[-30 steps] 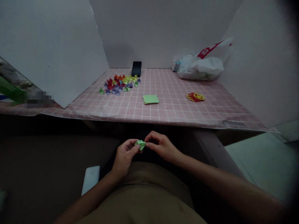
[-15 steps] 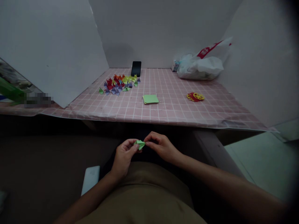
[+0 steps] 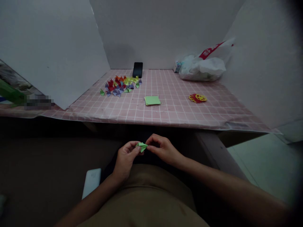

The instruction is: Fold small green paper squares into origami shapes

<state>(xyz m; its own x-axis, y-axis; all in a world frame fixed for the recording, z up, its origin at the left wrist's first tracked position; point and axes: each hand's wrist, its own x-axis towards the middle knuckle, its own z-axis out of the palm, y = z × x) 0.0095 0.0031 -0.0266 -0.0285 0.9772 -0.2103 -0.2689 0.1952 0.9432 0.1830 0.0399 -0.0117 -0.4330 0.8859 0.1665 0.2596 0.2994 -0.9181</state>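
Note:
Both my hands are low over my lap, below the front edge of the table [image 3: 165,119]. A small folded green paper piece [image 3: 142,146] is pinched between them. My left hand [image 3: 126,158] grips its left end with fingers closed. My right hand [image 3: 162,148] pinches its right end with thumb and fingertips. On the table lie a stack of green paper squares [image 3: 152,100] and a cluster of several folded paper pieces [image 3: 120,84] in red, orange, yellow, purple and green.
A black phone [image 3: 138,69] stands against the back wall. A white plastic bag [image 3: 201,67] lies at the back right, red and yellow paper cutouts [image 3: 198,98] at the right. White panels wall in the table. A white object [image 3: 92,186] lies beside my left forearm.
Almost nothing has changed. Both hands stay pinched on the green paper piece, with only slight finger movement at its right end.

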